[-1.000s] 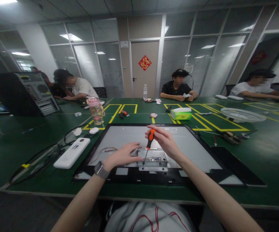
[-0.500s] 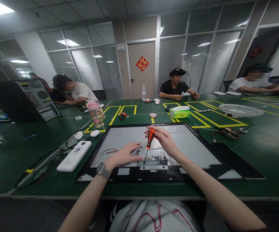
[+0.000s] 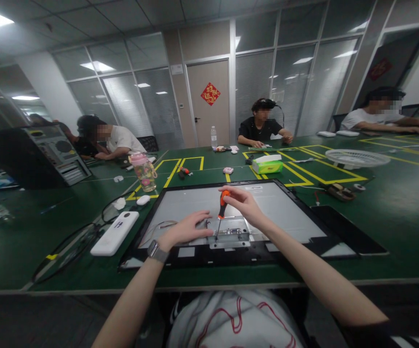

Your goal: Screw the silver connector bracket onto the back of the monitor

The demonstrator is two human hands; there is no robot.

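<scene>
A large flat panel point(image 3: 285, 212) with a black frame lies on the green table. Near its front edge sits a metal bracket point(image 3: 243, 237). My right hand point(image 3: 243, 205) has its fingers round the top of an orange and black screwdriver point(image 3: 223, 205). The screwdriver stands nearly upright, tip down at the left part of the bracket. My left hand point(image 3: 187, 228) rests on the panel with fingers apart, thumb beside the bracket's left edge near the screwdriver tip. Thin wires point(image 3: 154, 227) lie on the panel left of that hand.
Left of the panel are a white power bank point(image 3: 115, 233), black cables point(image 3: 64, 251) and a pink-lidded bottle point(image 3: 144, 173). A black slab point(image 3: 347, 229) lies to the right. Beyond are a green tissue pack point(image 3: 267, 165) and a white round grille point(image 3: 357, 158). Several people sit around the table.
The view has shifted slightly. My right hand's fingers have changed position on the screwdriver handle, which stays over the bracket. The left hand has barely moved. The person opposite has lowered a hand.
</scene>
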